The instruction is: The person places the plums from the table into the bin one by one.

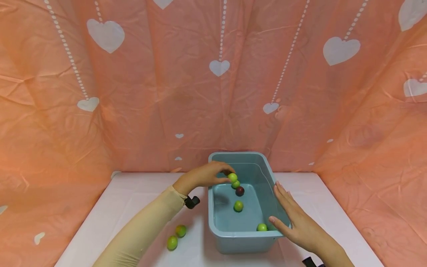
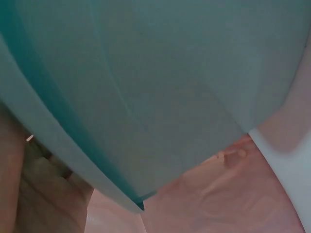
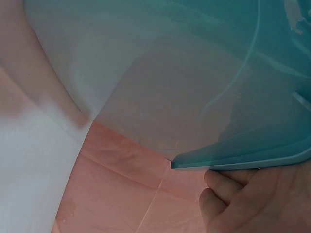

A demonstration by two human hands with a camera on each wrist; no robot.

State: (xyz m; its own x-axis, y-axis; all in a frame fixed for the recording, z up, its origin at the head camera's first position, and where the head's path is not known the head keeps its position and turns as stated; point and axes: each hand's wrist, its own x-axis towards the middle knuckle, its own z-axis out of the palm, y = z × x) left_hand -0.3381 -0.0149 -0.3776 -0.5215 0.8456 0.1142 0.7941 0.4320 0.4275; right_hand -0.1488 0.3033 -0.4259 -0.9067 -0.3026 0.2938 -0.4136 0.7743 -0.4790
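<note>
Over the left side of a blue-grey plastic tub, my left hand pinches a small round green fruit between thumb and fingers. Just below it in the tub lie another green fruit and a dark red plum. A green fruit rests mid-floor, and one more green fruit is in the near right part. My right hand rests against the tub's right rim with its fingers straight. In the right wrist view, the right fingers touch the rim from outside. The left wrist view shows mainly the tub wall.
Two green fruits with a yellowish or orange blush, the farther fruit and the nearer fruit, lie on the white tabletop left of the tub. A pink curtain with white hearts surrounds the table behind and at both sides.
</note>
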